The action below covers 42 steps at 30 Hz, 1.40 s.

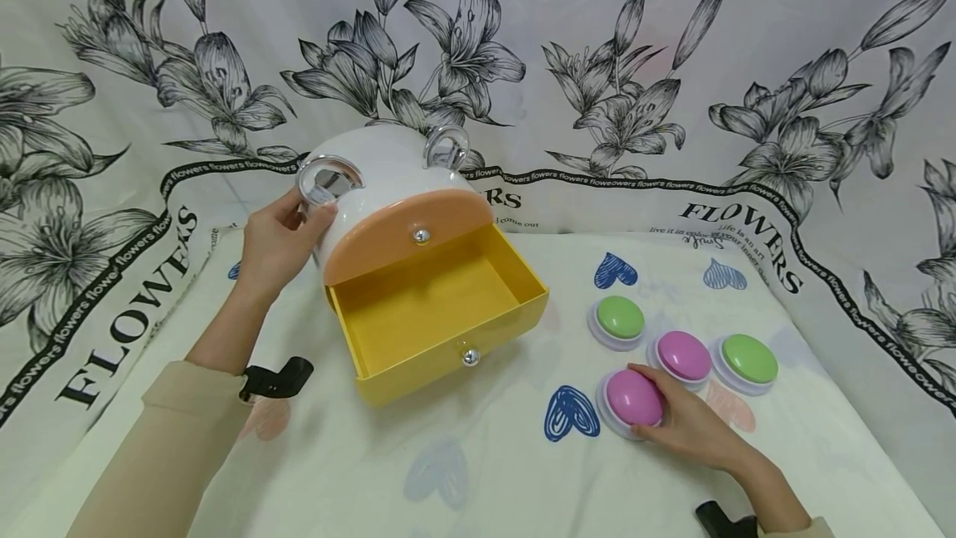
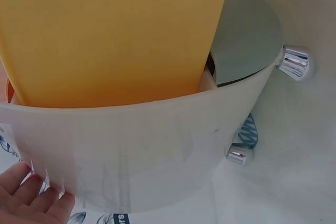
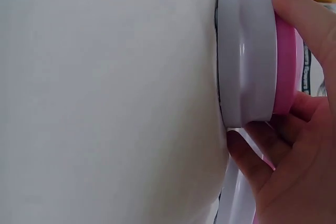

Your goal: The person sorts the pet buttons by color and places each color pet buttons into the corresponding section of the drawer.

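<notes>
A white rounded drawer box (image 1: 381,158) with an orange front panel and two shiny rings on top stands left of centre, tilted slightly in the head view. Its yellow drawer (image 1: 448,364) is pulled out, with a silver knob and a bare bottom. My left hand (image 1: 280,239) holds the box's left side below one ring, thumb at the front. In the left wrist view, fingertips (image 2: 60,203) press against the white wall (image 2: 131,156). My right hand (image 1: 690,422) grips a pink push button (image 1: 633,397) with a pale base, thumb and fingers around its rim, low over the cloth.
Beyond the right hand are another pink button (image 1: 683,355) and two green ones, the left green button (image 1: 620,318) and the right green button (image 1: 749,359). A white cloth (image 1: 508,455) with printed hearts covers the surface. Behind it hangs a flower-printed cloth (image 1: 523,31).
</notes>
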Available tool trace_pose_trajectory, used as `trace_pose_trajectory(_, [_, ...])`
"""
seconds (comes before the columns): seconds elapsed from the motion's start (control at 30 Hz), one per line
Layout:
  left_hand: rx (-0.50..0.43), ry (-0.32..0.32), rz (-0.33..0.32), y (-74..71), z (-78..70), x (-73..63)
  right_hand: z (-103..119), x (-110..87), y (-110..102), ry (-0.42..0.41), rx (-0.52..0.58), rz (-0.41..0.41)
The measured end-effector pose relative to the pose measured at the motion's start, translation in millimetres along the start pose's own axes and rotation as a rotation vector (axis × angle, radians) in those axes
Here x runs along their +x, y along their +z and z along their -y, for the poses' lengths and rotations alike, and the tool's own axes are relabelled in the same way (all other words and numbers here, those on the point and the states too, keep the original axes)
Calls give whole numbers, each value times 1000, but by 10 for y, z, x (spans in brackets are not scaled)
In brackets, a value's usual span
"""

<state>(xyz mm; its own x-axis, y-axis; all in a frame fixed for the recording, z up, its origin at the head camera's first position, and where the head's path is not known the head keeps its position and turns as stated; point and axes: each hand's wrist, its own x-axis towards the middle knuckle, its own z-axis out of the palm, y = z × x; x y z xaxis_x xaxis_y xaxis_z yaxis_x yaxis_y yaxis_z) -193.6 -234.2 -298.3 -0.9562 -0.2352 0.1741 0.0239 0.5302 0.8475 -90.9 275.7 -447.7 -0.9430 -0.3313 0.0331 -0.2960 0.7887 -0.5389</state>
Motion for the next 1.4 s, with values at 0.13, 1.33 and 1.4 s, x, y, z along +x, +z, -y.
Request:
trace_pose_trajectory(0.13, [2,-1,2,4,1,1,-5,13,-12,14,-3,-3])
trace_pose_trajectory(1.33, [-1,24,1,-4,-6,-9,447,414,-453,-10,66,-50])
trace_pose_trajectory(1.4, [-1,21,1,-5,-7,-6,478,454,-505,-22,58,-69])
